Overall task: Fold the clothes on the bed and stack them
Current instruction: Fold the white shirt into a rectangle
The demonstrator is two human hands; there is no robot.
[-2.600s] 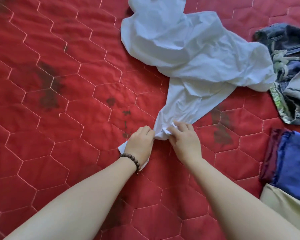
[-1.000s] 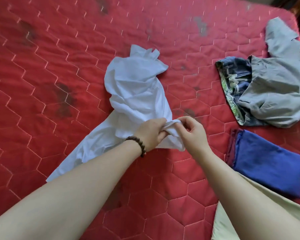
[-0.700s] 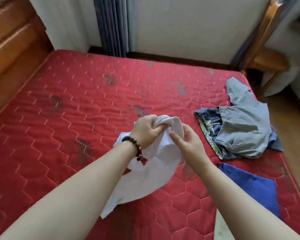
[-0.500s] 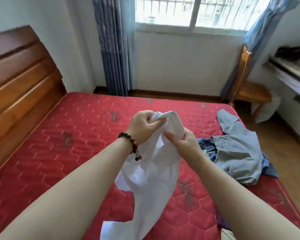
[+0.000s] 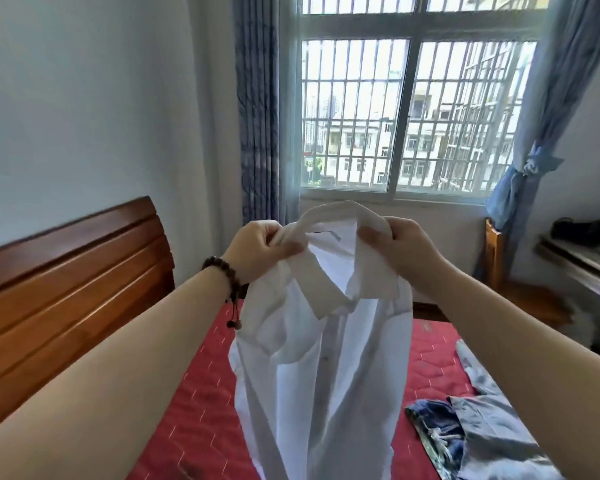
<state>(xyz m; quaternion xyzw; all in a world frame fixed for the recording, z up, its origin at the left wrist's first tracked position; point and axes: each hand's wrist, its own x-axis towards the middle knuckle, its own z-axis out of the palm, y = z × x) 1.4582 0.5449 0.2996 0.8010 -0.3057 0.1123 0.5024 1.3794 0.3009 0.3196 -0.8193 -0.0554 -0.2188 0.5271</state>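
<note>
Above the red quilted bed (image 5: 201, 403), a white collared shirt (image 5: 321, 368) hangs in the air, held up at chest height in front of the barred window (image 5: 409, 112). The left hand (image 5: 257, 249), with a dark bead bracelet (image 5: 224, 271) at its wrist, has its fingers curled tight around the collar on one side, and the right hand (image 5: 402, 249) pinches the collar on the other side, thumb pressed against the cloth. Between them the collar stands open and the shirt body drops straight down, its button placket facing us, the lower part reaching down to the bottom of the view over the mattress. On the bed to the right lies a crumpled grey garment (image 5: 499, 434), touching and partly over a dark patterned garment (image 5: 433, 427). A wooden headboard (image 5: 70, 271) runs along the left, blue curtains (image 5: 257, 109) hang beside the window, and a wooden chair (image 5: 499, 265) stands by the far wall.
</note>
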